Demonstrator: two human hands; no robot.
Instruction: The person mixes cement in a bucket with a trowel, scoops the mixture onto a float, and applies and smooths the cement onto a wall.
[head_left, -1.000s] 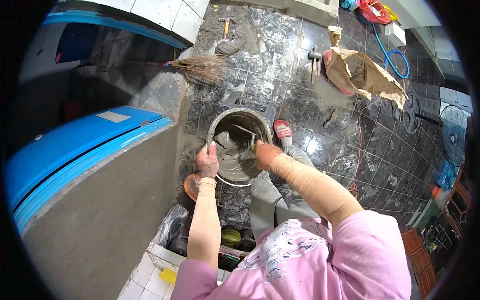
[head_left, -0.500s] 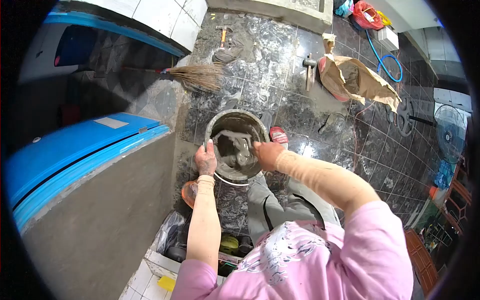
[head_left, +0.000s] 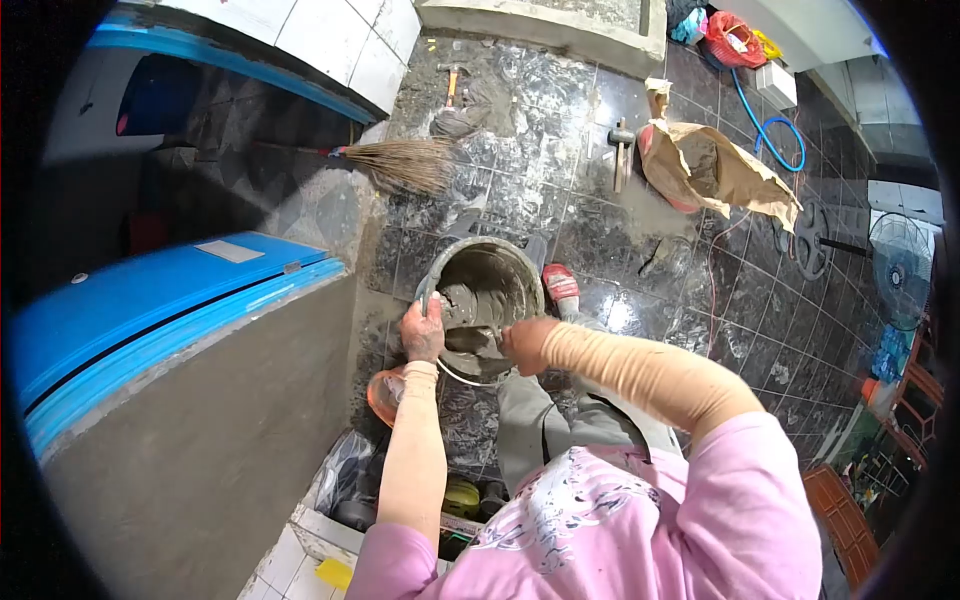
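A grey bucket (head_left: 533, 275) stands tilted on the floor between my feet, with wet grey mortar (head_left: 495, 305) inside. My left hand (head_left: 423, 330) is closed on its left rim, thumb over the edge. My right hand (head_left: 530, 345) is wrapped round the handle of a trowel (head_left: 472, 341), at the bucket's right side. The handle itself is hidden in my fist. The trowel's blade lies in the mortar, coated grey. The bucket's white wire handle hangs down on the near side.
A broom (head_left: 400, 163), a claw hammer (head_left: 453, 85) and a mallet (head_left: 621, 150) lie on the dirty tiles ahead. At right are a torn paper sack (head_left: 715, 165) and a fan (head_left: 898, 265). A low plastered wall (head_left: 200, 420) borders the left.
My right hand has moved down slightly and the trowel blade has swung lower and left through the mortar. The bucket sits a little lower and further right in view.
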